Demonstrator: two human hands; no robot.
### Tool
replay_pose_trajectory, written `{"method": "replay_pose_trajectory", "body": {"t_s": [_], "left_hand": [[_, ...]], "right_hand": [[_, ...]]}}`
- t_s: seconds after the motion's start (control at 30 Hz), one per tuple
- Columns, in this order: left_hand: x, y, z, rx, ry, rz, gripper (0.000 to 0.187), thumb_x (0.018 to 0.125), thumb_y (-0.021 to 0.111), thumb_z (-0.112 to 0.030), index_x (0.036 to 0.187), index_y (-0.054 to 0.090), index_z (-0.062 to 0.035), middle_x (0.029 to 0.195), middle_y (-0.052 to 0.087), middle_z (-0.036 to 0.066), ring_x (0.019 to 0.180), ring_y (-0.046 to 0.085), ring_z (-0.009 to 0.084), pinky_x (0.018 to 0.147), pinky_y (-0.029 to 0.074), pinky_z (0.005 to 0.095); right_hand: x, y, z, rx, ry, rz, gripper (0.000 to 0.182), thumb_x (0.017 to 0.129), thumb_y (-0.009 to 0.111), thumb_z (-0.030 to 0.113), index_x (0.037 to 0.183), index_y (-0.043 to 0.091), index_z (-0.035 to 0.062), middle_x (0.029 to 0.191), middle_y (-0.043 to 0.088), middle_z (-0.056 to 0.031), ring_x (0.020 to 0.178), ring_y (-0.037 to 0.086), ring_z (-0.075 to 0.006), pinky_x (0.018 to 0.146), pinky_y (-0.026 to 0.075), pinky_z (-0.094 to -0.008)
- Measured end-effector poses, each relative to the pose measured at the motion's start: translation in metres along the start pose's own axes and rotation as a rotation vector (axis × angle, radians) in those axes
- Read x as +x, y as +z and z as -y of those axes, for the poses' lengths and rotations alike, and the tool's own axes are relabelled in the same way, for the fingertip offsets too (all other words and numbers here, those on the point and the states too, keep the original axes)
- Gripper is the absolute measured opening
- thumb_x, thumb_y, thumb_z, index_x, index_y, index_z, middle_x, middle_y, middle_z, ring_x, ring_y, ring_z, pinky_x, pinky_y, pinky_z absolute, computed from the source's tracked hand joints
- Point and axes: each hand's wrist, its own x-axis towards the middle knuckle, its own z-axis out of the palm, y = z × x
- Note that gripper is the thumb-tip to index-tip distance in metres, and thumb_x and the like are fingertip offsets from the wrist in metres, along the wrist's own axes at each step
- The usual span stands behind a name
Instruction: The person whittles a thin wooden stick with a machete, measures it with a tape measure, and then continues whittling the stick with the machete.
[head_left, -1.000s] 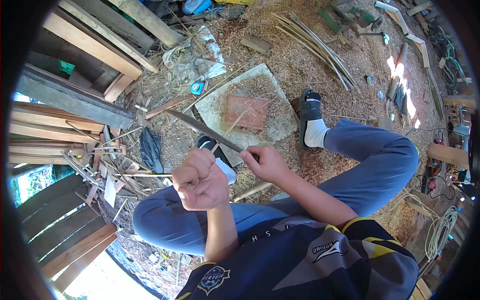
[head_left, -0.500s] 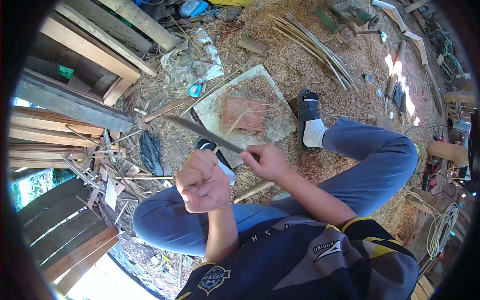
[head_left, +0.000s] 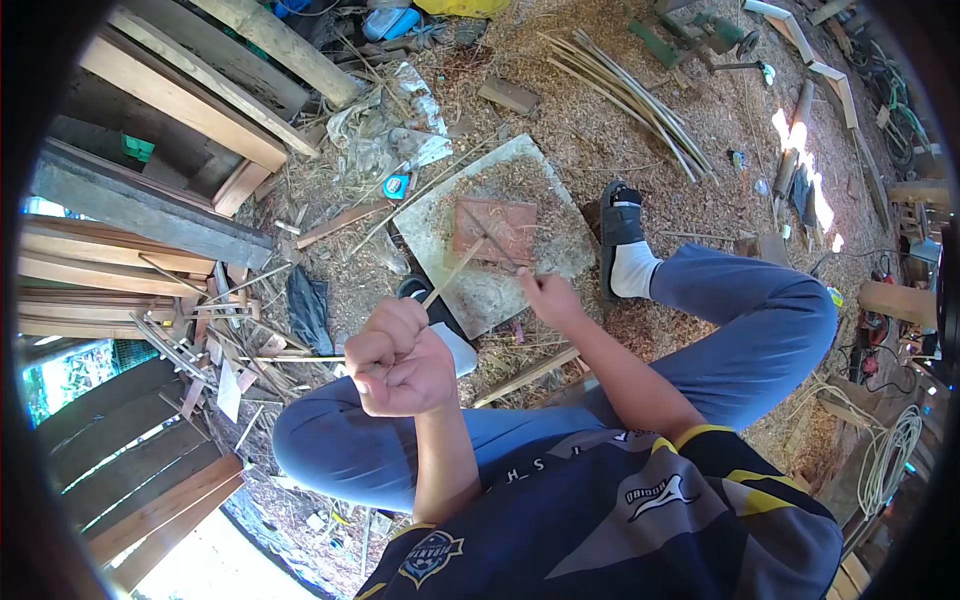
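Note:
My left hand is closed around a thin bamboo stick, whose far end points away over the slab. In my right hand is the handle of a knife, its blade seen nearly edge-on as a thin dark line. The blade crosses close to the tip of the stick in this view. Behind both lies a reddish-brown tile on a square concrete slab, dusted with shavings.
A blue tape measure lies left of the slab. Long bamboo strips are at the upper right, and a wood block sits beyond the slab. Wood scraps and a black plastic piece are at left.
My right hand has moved right and slightly forward with the knife, whose blade has turned from broadside to edge-on, away from my left hand. My left hand has shifted slightly left.

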Motion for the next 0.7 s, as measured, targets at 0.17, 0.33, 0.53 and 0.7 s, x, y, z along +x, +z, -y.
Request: {"method": "replay_pose_trajectory", "body": {"t_s": [0.17,0.33,0.53,0.7], "left_hand": [[0.001,0.006,-0.001,0.020,0.005,0.017,0.045,0.103,0.041,-0.044,0.075,0.036,-0.0095,0.060,0.028,0.000,0.057,0.027,0.0137,0.052,0.022,0.0317],[0.000,0.005,0.000,-0.005,0.000,0.024,0.043,0.103,0.041,-0.043,0.075,0.036,-0.0098,0.061,0.029,0.000,0.058,0.028,0.0137,0.053,0.023,0.0317],[-0.001,0.013,0.001,0.037,0.014,0.034,0.043,0.104,0.040,-0.043,0.077,0.036,-0.0100,0.063,0.027,0.000,0.060,0.027,0.0137,0.054,0.024,0.0317],[0.006,0.009,0.001,0.106,0.036,0.026,0.044,0.107,0.039,-0.044,0.080,0.033,-0.0104,0.066,0.026,0.000,0.062,0.027,0.0140,0.055,0.025,0.0323]], "right_hand": [[0.001,-0.002,0.003,-0.012,-0.041,-0.137,0.069,0.098,0.047,0.061,0.084,0.073,-0.0008,0.069,0.065,-0.0227,0.070,0.066,-0.0421,0.067,0.050,-0.0497],[0.020,0.015,-0.033,-0.020,0.154,-0.141,0.071,0.097,0.047,0.064,0.084,0.074,0.0000,0.072,0.067,-0.0233,0.075,0.068,-0.0423,0.071,0.052,-0.0494],[0.005,0.010,-0.022,0.025,0.032,-0.204,0.076,0.097,0.043,0.067,0.080,0.072,-0.0009,0.072,0.067,-0.0232,0.078,0.069,-0.0431,0.075,0.051,-0.0507],[0.023,0.014,-0.048,0.025,0.241,-0.084,0.077,0.097,0.043,0.067,0.081,0.071,-0.0025,0.070,0.067,-0.0218,0.076,0.069,-0.0408,0.074,0.051,-0.0496]]}}
